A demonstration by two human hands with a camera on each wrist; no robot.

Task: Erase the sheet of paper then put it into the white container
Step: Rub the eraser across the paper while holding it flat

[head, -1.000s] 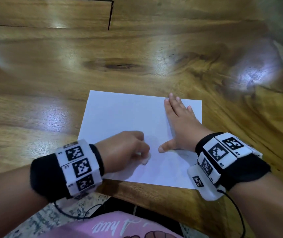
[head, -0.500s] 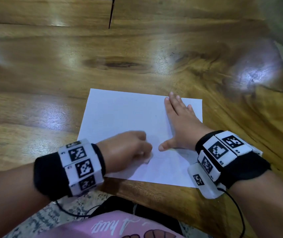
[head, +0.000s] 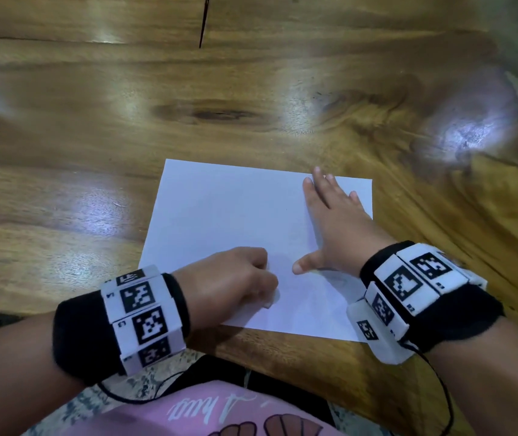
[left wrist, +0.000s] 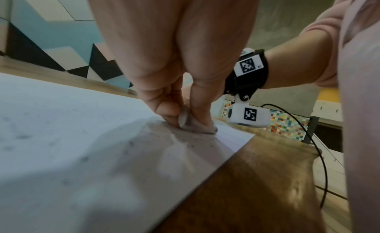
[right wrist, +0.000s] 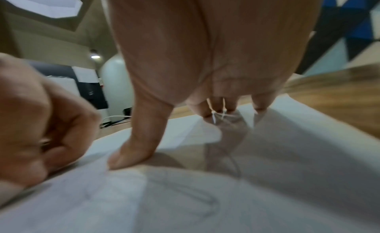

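Note:
A white sheet of paper lies flat on the wooden table, near its front edge. My left hand is curled, pinching a small pale eraser and pressing it on the sheet's near middle. In the left wrist view the eraser sits between thumb and fingers on the paper, with grey crumbs around it. My right hand lies flat on the sheet's right part, fingers straight, thumb spread. Faint pencil lines show on the paper. No white container is in view.
The table's front edge runs just below the sheet, with my lap and a black cable beyond it. A dark crack marks the far tabletop. Bare wood surrounds the sheet on the left, right and far sides.
My left hand with the eraser has shifted slightly to the right across the sheet. The right hand has stayed flat in the same spot on the paper.

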